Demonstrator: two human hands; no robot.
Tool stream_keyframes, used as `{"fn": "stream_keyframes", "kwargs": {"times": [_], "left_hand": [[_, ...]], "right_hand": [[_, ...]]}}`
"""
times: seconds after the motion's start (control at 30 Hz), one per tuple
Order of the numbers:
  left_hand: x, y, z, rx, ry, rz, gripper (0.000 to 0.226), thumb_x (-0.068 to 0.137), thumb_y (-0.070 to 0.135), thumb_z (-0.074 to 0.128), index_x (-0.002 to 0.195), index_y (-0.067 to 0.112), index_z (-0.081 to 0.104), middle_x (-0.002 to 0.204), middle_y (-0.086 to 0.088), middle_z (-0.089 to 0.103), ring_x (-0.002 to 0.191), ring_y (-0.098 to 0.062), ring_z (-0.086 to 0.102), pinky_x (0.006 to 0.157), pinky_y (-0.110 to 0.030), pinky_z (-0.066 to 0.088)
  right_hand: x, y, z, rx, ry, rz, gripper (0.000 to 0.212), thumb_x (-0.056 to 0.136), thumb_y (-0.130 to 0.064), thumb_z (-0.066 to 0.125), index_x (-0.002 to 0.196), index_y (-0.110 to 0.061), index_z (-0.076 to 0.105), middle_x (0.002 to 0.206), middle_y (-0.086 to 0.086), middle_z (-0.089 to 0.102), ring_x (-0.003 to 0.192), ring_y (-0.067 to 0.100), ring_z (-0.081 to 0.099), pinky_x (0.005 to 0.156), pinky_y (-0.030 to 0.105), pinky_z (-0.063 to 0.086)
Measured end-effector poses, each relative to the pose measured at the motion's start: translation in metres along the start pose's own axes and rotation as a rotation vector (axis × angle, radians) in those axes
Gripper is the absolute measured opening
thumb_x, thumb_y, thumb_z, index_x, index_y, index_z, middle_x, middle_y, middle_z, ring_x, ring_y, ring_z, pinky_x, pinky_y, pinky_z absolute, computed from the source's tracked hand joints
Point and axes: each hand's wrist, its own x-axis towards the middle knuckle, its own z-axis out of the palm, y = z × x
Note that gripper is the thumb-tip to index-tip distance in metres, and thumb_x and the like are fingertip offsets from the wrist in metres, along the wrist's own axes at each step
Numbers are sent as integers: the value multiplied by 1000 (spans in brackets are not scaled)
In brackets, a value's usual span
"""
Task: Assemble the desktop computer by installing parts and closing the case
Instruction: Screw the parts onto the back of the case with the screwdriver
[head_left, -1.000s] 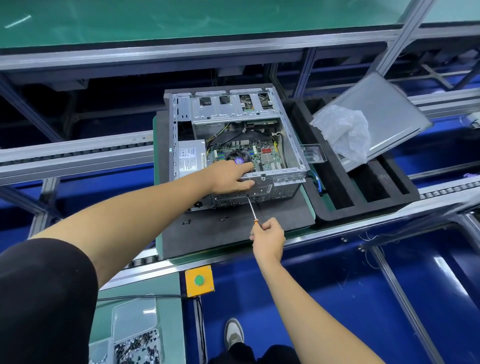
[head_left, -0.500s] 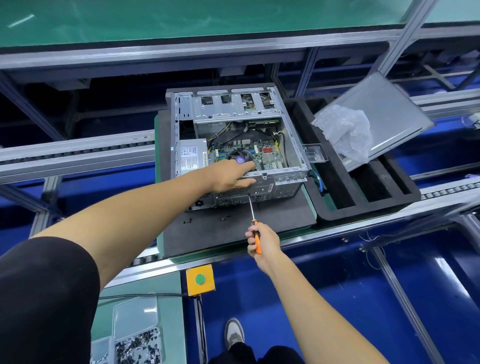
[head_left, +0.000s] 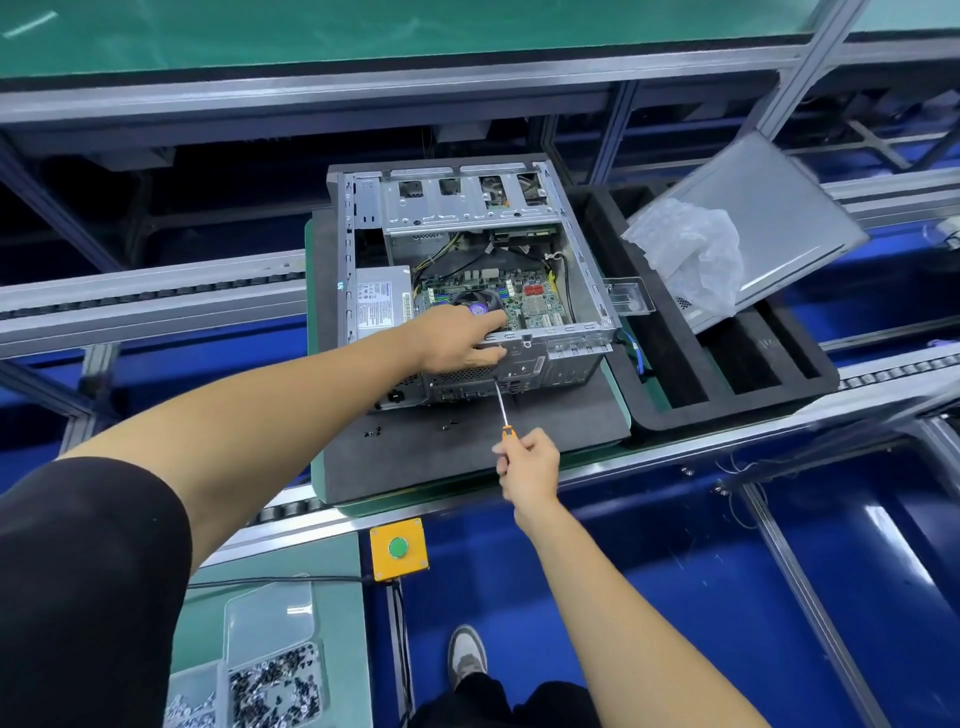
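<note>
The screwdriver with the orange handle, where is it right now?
In the head view, the screwdriver is in the right hand, just below the middle, its tip up against the near wall of the open computer case beside the left hand.

You are looking at one of nearly everything here.

You are seeing one open computer case (head_left: 467, 270), one screwdriver (head_left: 503, 410), one side panel (head_left: 769, 218), one plastic bag (head_left: 691, 249), one black foam tray (head_left: 727, 379) showing two long slots, one green button (head_left: 398, 547), and two hands, left hand (head_left: 457, 340) and right hand (head_left: 527, 462). Loose screws (head_left: 372, 432) are lying on the mat (head_left: 441, 457), too small to count; the bin's screws (head_left: 275, 686) likewise.
</note>
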Motion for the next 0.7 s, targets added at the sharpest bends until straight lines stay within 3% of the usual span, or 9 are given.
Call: {"fn": "stream_keyframes", "kwargs": {"times": [0.1, 0.2, 0.3, 0.4, 0.5, 0.57, 0.63, 0.7], "left_hand": [[0, 0, 0, -12, -6, -4, 39, 101, 51, 50, 111, 14, 46, 55, 3, 41, 51, -10, 39, 54, -36, 24], [0, 0, -1, -31, -15, -3, 38, 101, 51, 50, 108, 14, 45, 56, 2, 42, 52, -11, 41, 51, -34, 23], [2, 0, -1, -50, -33, -5, 37, 101, 52, 50, 106, 15, 44, 59, 2, 44, 53, -11, 42, 50, -31, 24], [3, -1, -2, -74, -47, -14, 36, 100, 52, 51, 102, 16, 42, 61, 1, 45, 54, -12, 42, 50, -31, 24], [3, -2, -2, -84, -51, -15, 36, 100, 51, 51, 101, 16, 42, 61, 1, 44, 53, -13, 42, 50, -31, 23], [3, -2, -1, -90, -53, -6, 36, 101, 51, 51, 101, 16, 42, 61, 1, 44, 53, -13, 42, 50, -31, 24], [3, -3, -1, -92, -49, 4, 37, 101, 50, 51, 102, 15, 42, 61, 2, 43, 53, -12, 41, 49, -30, 24], [3, -3, -1, -90, -46, 9, 37, 102, 50, 51, 102, 15, 42, 61, 3, 43, 54, -12, 42, 50, -30, 24]], "right_hand": [[-2, -4, -1, 500, -234, 398, 21, 99, -8, 51, 80, -16, 46, 59, -1, 45, 38, 9, 25, 32, 21, 15], [-7, 0, 5, 613, -264, 453, 14, 98, -10, 54, 85, -15, 50, 63, -2, 54, 38, 6, 29, 32, 19, 17], [-14, 4, 13, 348, -16, 222, 14, 94, -11, 61, 82, -12, 54, 75, 7, 70, 48, 11, 45, 39, 23, 26], [-15, 4, 16, 40, 219, -32, 20, 89, -17, 68, 83, -17, 49, 81, 7, 70, 58, 18, 52, 49, 26, 36], [-14, 4, 15, -284, 309, -235, 30, 90, -20, 64, 76, -22, 37, 67, -3, 56, 55, 17, 45, 43, 27, 29], [-13, 4, 16, -330, 282, -260, 33, 91, -15, 60, 72, -20, 34, 64, 1, 56, 50, 18, 43, 42, 27, 30], [-6, 4, 15, -20, 117, -61, 29, 92, -7, 59, 73, -15, 38, 66, 10, 60, 44, 19, 44, 38, 25, 32], [-1, 0, 10, 456, -130, 287, 20, 95, -5, 55, 79, -11, 46, 65, 9, 53, 40, 13, 39, 32, 22, 26]]}}
